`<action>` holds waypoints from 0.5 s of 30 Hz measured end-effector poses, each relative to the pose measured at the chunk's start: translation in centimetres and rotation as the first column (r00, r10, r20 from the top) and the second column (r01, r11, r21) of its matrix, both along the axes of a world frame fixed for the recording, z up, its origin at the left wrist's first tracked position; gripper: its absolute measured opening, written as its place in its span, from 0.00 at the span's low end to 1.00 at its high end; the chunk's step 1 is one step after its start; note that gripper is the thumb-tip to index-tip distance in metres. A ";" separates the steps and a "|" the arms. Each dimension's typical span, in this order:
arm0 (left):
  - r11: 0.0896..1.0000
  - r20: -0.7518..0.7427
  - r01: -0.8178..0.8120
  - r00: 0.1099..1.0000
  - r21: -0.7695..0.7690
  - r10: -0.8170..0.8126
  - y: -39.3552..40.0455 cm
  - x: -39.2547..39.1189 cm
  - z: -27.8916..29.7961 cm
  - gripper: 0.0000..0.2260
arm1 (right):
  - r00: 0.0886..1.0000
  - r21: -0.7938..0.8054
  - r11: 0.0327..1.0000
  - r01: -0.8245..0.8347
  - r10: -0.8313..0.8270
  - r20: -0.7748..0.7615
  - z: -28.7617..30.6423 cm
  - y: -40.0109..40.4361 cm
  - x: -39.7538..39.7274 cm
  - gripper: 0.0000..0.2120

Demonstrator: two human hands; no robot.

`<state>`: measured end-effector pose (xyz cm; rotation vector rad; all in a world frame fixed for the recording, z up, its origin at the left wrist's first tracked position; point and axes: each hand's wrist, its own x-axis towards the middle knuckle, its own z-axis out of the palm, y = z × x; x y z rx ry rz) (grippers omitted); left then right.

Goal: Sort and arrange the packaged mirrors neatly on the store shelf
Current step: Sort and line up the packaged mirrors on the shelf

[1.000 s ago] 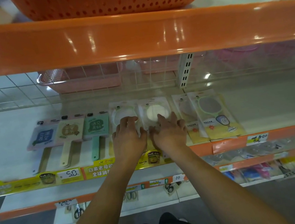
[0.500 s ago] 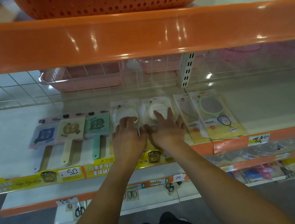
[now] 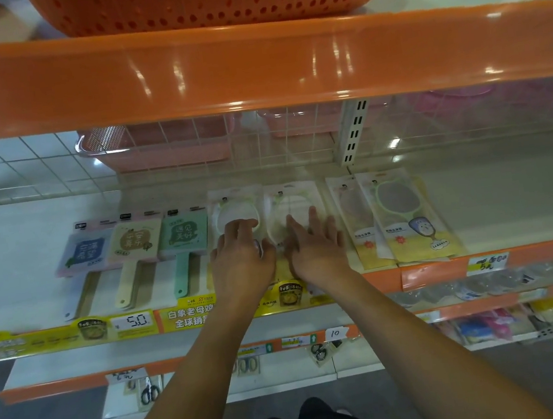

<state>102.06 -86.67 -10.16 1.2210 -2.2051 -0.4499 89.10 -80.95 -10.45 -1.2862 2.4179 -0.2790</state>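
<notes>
Two clear-packed round mirrors lie side by side mid-shelf: the left pack [image 3: 233, 204] and the right pack [image 3: 292, 197]. My left hand [image 3: 241, 261] rests on the left pack, fingers slightly bent at the tips. My right hand [image 3: 314, 249] presses flat on the right pack, fingers straight. To the right lie two more packs with yellow cards [image 3: 406, 215]. To the left sit three handled mirrors: blue [image 3: 83, 252], beige [image 3: 134, 242], green [image 3: 185, 235].
An orange shelf lip [image 3: 252, 67] overhangs above, with an orange basket [image 3: 210, 0] on top. A wire grid back [image 3: 39, 164] and pink baskets [image 3: 157, 147] stand behind. The white shelf [image 3: 507, 190] runs on to the right. Lower shelves hold scissors [image 3: 149, 392].
Both hands slid slightly forward on the two middle packs, which moved a little toward the shelf's back. My right fingers spread flatter.
</notes>
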 end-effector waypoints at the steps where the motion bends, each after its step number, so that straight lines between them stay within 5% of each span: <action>1: 1.000 0.004 0.002 1.000 0.002 -0.002 0.0 0.0 0.0 0.19 | 1.000 -0.006 1.000 0.006 -0.006 -0.011 0.1 0.0 0.0 0.26; 15: 1.000 0.034 -0.007 0.999 0.024 0.006 0.6 -0.5 -0.5 0.17 | 1.000 -0.141 0.990 0.005 -0.003 0.016 -0.1 1.1 -0.5 0.33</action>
